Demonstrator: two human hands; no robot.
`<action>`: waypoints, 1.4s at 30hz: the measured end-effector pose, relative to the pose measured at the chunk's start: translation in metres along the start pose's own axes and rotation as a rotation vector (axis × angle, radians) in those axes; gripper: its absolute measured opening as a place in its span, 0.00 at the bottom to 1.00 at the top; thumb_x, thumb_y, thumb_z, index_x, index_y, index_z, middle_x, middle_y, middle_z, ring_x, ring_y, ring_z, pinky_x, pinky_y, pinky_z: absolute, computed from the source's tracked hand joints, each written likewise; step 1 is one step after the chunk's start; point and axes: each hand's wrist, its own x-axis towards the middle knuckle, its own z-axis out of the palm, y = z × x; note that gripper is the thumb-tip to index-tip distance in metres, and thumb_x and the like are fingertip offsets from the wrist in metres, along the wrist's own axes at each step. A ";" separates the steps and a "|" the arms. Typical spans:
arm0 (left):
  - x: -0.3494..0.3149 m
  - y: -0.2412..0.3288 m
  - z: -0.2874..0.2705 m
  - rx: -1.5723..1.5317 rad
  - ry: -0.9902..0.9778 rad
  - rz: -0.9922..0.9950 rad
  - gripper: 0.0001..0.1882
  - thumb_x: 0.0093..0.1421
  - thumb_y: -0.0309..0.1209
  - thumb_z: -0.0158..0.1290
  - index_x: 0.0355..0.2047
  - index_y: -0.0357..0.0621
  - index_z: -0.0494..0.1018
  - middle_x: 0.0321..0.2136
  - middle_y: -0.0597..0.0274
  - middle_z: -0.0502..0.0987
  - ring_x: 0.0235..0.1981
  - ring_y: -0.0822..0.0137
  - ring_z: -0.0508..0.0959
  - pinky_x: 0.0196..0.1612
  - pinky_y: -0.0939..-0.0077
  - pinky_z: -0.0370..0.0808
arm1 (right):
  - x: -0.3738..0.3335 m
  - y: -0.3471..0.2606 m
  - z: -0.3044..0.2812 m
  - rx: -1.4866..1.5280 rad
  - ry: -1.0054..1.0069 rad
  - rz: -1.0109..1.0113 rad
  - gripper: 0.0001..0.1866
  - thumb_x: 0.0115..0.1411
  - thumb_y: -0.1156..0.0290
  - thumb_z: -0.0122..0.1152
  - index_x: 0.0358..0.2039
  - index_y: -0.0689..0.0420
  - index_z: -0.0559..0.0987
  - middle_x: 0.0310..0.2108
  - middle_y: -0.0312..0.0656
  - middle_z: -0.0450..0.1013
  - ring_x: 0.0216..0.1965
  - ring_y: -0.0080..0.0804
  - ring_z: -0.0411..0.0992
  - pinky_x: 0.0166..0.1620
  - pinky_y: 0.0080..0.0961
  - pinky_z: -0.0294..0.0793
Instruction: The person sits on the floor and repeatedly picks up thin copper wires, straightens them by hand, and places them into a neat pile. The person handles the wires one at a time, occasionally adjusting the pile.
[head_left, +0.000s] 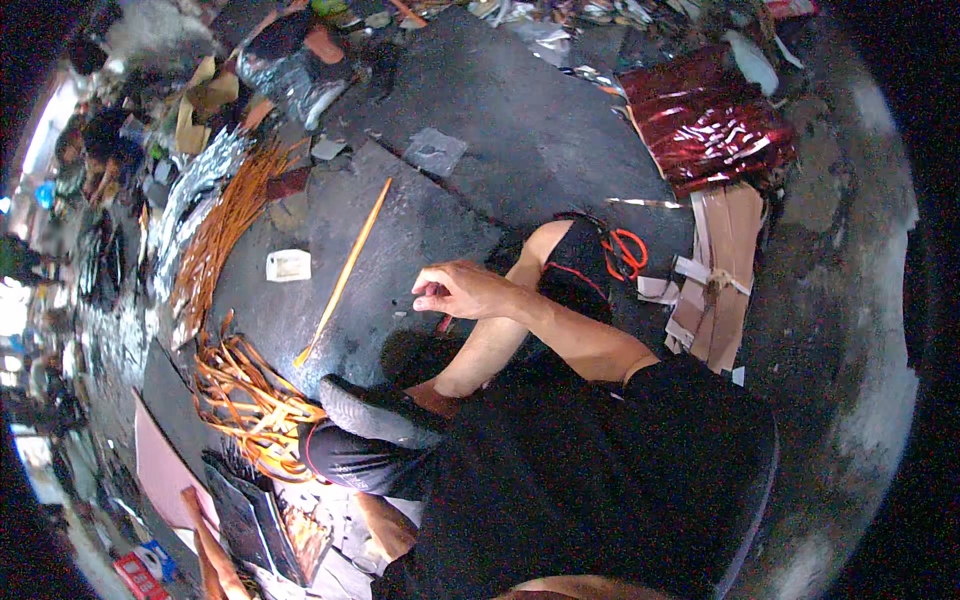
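Observation:
My right hand (450,290) is over the dark sheet (480,90) on the ground, in front of my bent right leg (490,350). Its fingers are loosely curled, with a gap between them and nothing visible inside. To its left a long, thin orange strip (345,270) lies slanting on the sheet. A small white square piece (289,266) rests beyond that strip. Scissors with orange handles (625,253) lie right of my knee. A tangle of orange strips (250,410) is heaped by my shoe (370,410). My left hand cannot be made out.
A bundle of thin orange strips (230,220) and silvery strips (200,180) curves along the left. Shiny dark red sheets (710,120) and tied cardboard strips (730,270) lie on the right. An arm or leg (208,550) shows at lower left; whose is unclear.

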 end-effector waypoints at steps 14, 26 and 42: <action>0.006 0.070 0.053 0.043 -0.132 0.246 0.14 0.66 0.34 0.47 0.48 0.39 0.71 0.39 0.60 0.77 0.41 0.67 0.75 0.48 0.71 0.71 | -0.056 0.025 -0.010 0.037 0.037 0.014 0.18 0.60 0.56 0.61 0.38 0.60 0.77 0.30 0.44 0.78 0.32 0.37 0.77 0.37 0.34 0.73; 0.016 0.037 0.077 0.058 -0.187 0.165 0.12 0.65 0.30 0.48 0.47 0.39 0.70 0.39 0.60 0.75 0.41 0.65 0.74 0.49 0.71 0.70 | -0.038 0.025 -0.006 0.164 0.107 -0.016 0.16 0.60 0.58 0.62 0.35 0.60 0.78 0.29 0.43 0.78 0.29 0.35 0.77 0.35 0.32 0.74; 0.173 0.029 0.221 0.681 -0.663 0.724 0.14 0.53 0.36 0.61 0.37 0.45 0.73 0.37 0.53 0.77 0.42 0.51 0.74 0.47 0.56 0.70 | 0.202 0.013 0.081 -0.327 -0.035 -0.210 0.33 0.53 0.49 0.66 0.56 0.50 0.72 0.56 0.52 0.62 0.60 0.48 0.59 0.61 0.40 0.59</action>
